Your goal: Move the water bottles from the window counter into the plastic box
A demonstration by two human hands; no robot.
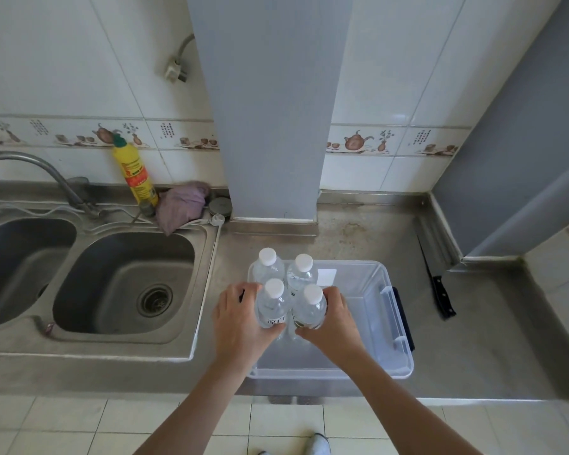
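Clear plastic box (395,326) has two bottles (284,269) standing just beyond the hands. Left hand (240,318) is wrapped round a third bottle (273,303), right hand (334,318) round a fourth (311,307), probably both inside it already.

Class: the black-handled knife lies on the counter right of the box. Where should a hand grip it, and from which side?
Grip the knife by its black handle, coming from the near side. It lies flat, handle toward the person and blade pointing away toward the wall, so a near approach likely avoids the blade.
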